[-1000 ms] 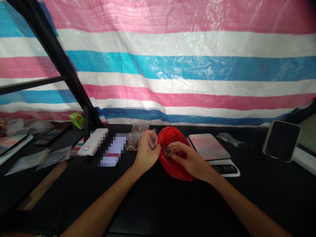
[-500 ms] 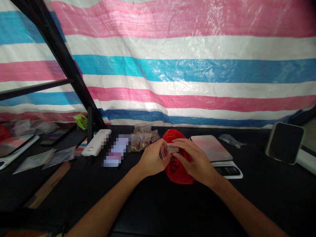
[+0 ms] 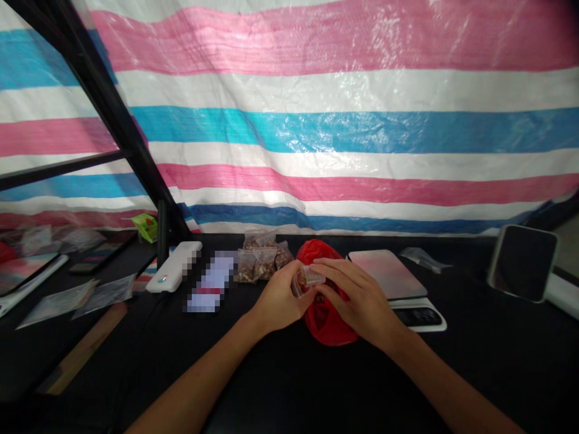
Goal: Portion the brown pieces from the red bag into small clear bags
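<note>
- We face a striped tarp, pink, white and blue, hung as a wall.
- Below it lies our black table.
- Left of it, black frame bars slant.

Counts on the black worktop

Two bare hands, left and right; one small clear plastic bag between them; one crumpled red plastic bag; one flat digital scale; one white rectangular device; one heap of clear filled packets, its number unclear; one dark tablet at the right edge.
</note>
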A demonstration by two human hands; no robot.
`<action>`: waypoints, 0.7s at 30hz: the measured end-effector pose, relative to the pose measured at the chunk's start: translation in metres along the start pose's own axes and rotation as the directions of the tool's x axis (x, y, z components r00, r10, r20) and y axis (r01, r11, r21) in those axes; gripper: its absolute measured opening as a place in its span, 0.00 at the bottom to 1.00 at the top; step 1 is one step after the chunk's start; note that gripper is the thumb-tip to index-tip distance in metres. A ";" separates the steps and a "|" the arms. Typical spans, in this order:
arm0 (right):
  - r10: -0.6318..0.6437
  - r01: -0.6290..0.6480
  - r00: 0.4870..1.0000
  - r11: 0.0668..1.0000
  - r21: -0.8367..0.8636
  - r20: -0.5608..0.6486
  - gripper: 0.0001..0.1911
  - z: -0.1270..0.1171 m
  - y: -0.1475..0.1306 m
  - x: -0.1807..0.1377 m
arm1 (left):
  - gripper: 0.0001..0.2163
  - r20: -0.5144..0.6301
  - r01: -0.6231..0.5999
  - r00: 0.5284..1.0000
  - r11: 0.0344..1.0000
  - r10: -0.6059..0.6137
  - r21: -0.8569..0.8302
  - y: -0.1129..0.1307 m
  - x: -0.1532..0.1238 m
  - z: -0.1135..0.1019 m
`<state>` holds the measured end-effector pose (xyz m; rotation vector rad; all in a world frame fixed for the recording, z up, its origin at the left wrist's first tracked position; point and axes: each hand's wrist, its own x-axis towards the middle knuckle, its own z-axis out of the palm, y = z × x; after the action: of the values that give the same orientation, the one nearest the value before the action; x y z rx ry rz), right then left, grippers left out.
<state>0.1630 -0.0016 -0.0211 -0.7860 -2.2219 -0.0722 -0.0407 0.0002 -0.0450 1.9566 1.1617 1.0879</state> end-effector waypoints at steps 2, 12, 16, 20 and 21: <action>-0.002 0.002 1.000 1.000 -0.007 -0.007 0.21 0.000 0.002 -0.001 | 0.08 -0.010 0.004 1.000 1.000 -0.004 0.002 0.000 0.000 0.001; -0.044 0.045 0.999 0.996 0.073 -0.020 0.30 -0.002 0.001 -0.005 | 0.08 -0.017 0.021 1.000 0.989 -0.024 -0.149 0.011 -0.003 0.006; -0.036 0.038 0.999 0.997 0.065 -0.029 0.30 -0.001 0.001 -0.003 | 0.08 -0.032 0.016 0.999 0.994 -0.020 -0.107 0.012 -0.003 0.007; 0.027 -0.023 0.999 0.994 0.109 -0.036 0.27 0.000 0.001 -0.004 | 0.06 -0.100 0.011 0.995 0.999 -0.014 -0.033 0.009 -0.005 0.010; 0.047 -0.041 0.998 0.991 0.128 -0.040 0.26 0.001 0.001 -0.004 | 0.06 -0.128 0.011 0.992 1.000 -0.012 -0.012 0.008 -0.005 0.011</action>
<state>0.1650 -0.0031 -0.0245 -0.7557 -2.1447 0.0732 -0.0291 -0.0089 -0.0451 1.8921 1.2293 1.2265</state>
